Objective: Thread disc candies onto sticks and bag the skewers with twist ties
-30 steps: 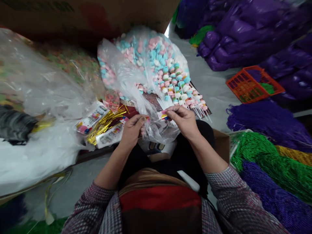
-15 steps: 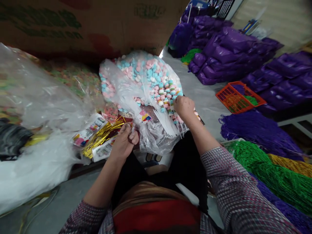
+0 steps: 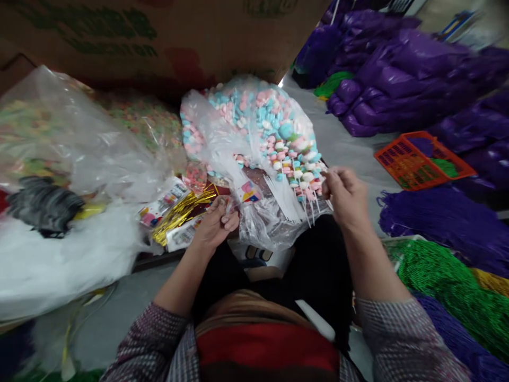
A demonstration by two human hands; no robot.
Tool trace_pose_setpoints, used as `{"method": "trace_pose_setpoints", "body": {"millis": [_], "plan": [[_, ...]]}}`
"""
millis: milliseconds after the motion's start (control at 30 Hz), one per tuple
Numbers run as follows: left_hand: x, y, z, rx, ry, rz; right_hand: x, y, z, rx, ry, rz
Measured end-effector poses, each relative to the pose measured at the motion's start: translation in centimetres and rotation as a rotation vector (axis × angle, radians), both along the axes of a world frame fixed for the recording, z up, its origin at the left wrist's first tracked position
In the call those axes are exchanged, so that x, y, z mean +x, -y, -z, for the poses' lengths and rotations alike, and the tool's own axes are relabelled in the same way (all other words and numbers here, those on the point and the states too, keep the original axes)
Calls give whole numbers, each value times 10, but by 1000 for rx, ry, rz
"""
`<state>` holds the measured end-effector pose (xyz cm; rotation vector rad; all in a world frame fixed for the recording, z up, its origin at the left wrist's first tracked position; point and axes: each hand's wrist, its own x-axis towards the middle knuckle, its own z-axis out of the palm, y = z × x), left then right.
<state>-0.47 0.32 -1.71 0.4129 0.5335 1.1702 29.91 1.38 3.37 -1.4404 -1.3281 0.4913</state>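
Bending its fingers beside the candy sticks (image 3: 306,178), the right hand (image 3: 350,199) is blurred; I cannot tell whether it is closed on one. The left hand (image 3: 217,220) has its thumb drawn toward curled fingers, near the crumpled clear bag (image 3: 274,233); what it grips, if anything, is too small to tell. The candy sticks lie in a cluster against the large candy bag (image 3: 274,101), stick ends toward the person. They should be light, with soft candy that dents easily, so the bare stick end looks the best place to hold. The clear bag looks thin and slippery. Counting: two hands, one large candy bag, one bundle of white sticks (image 3: 284,199), one bunch of gold ties (image 3: 178,215), two printed packets (image 3: 163,199) flanking it; the candy sticks overlap too much to count.
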Motion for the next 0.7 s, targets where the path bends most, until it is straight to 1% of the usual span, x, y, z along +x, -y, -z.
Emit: {"method": "trace_pose_setpoints", "body": {"millis": [67,133,200,300,367,467,533,700], "plan": [[-3,0,-1,9,6,11,3,23,-4,39,-115,-118],[-5,-1,-3,-4,-5,21,8,43,-7,48,-167,-194],[-7,-1,-4,-1,-21,32,13,59,-8,48,-153,-223],[-7,-1,-5,63,-32,71,17,75,-10,51,-51,-207],[-6,-1,-6,92,-46,101,17,81,-12,46,3,-195],[-4,-1,-5,96,-69,114,15,85,-15,44,25,-195],[-4,0,-3,104,-82,121,14,86,-16,39,51,-205],[-6,2,4,116,-103,136,16,86,-19,24,192,-204]]}}
